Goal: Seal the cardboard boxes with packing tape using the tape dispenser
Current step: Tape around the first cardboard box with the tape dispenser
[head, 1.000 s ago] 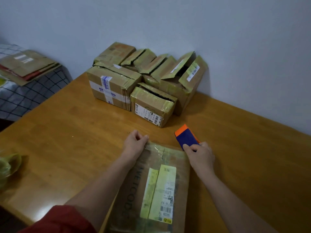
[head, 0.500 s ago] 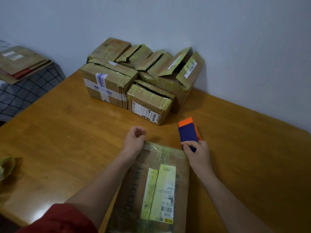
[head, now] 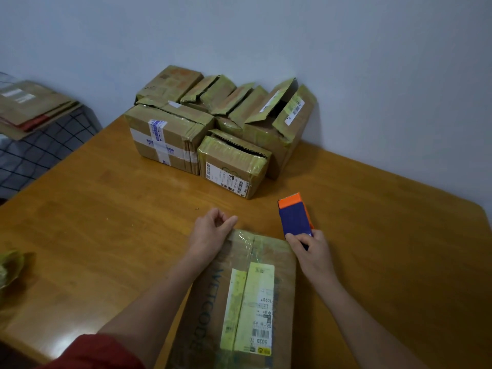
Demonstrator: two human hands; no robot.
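A flat cardboard box with a yellow-green label lies on the wooden table right in front of me. My left hand rests at its far left corner, fingers curled over the taped edge. My right hand grips the near end of the blue and orange tape dispenser, which lies on the table just past the box's far right corner, orange blade end pointing away.
Several cardboard boxes stand stacked against the wall at the table's far side, some with flaps open. Flattened cardboard lies on a checked cloth at far left. A crumpled greenish wad sits at the table's left edge.
The tape dispenser has swung from slanting left to pointing nearly straight away, still in my right hand. My left hand stays at the box's far left corner.
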